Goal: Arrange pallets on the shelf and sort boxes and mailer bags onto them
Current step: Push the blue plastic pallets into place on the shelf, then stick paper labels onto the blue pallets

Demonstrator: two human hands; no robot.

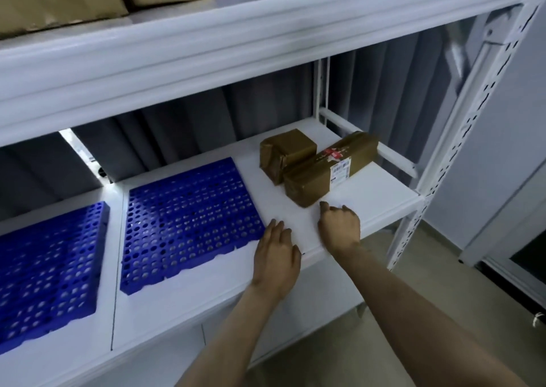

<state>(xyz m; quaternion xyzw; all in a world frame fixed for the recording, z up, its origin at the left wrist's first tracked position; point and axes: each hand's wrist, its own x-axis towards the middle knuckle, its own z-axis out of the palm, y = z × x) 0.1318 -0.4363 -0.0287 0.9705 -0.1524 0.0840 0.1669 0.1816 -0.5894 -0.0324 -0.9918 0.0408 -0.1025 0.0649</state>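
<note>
- L hand [276,256] flat on white shelf [369,200], fingers straight & together, just beside blue pallet [189,221].
- R hand [339,228], fingers loosely curled, holding nothing, near long brown box [328,169].
- Smaller box [286,150] touches it; 2nd pallet [50,265] far left.

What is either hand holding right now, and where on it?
Nothing is held. The left hand is flat over the shelf beside the blue pallet; the right hand, loosely curled, sits just short of the long taped box.

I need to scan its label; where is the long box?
Head view: the long box lies on the shelf, right end, beside the small box on its left, just beyond the right hand.
</note>
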